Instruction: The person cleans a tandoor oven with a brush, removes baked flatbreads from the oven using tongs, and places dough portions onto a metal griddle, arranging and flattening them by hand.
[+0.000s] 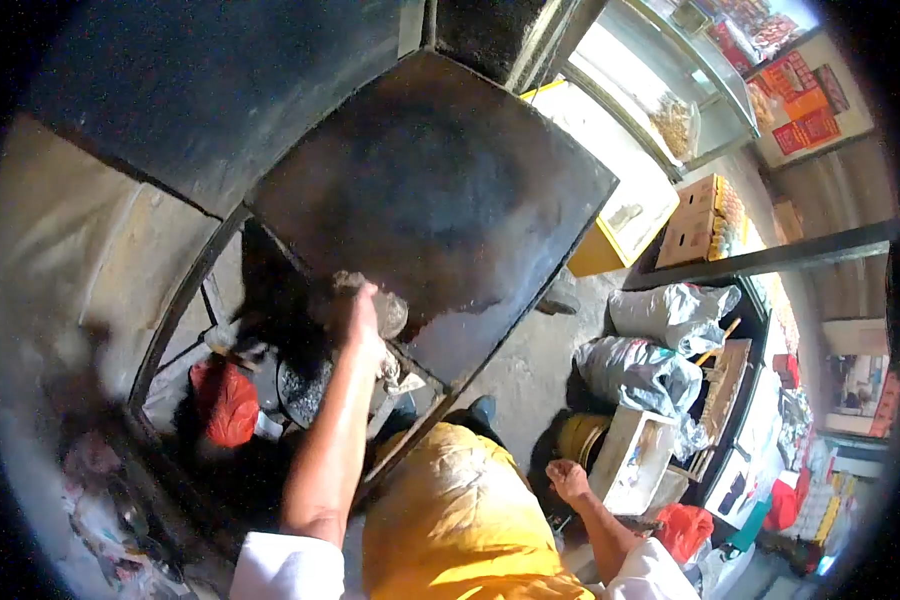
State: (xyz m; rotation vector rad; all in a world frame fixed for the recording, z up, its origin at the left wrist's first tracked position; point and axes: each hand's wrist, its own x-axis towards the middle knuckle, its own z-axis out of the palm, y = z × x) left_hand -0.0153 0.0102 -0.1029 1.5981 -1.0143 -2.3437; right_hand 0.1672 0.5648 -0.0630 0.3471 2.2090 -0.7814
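My left hand (pixel 361 318) reaches forward over the near left edge of a dark, flat metal griddle plate (pixel 450 180). Its fingers are closed on a crumpled grey-brown rag (pixel 392 314), which lies against the plate surface. Part of the plate in front of the rag looks wet and shiny. My right hand (pixel 569 481) hangs low on the right, away from the plate, with its fingers curled in and nothing visible in them. Below the plate's near corner is a crumpled pale cloth (pixel 402 378).
A red plastic bag (pixel 223 403) lies below left, among dark clutter. Right of the plate stands a yellow-edged white box (pixel 625 205). Stuffed sacks (pixel 638 372), a wooden box (pixel 634 462) and cartons (pixel 692 222) line the right side. A metal bar (pixel 770 262) crosses there.
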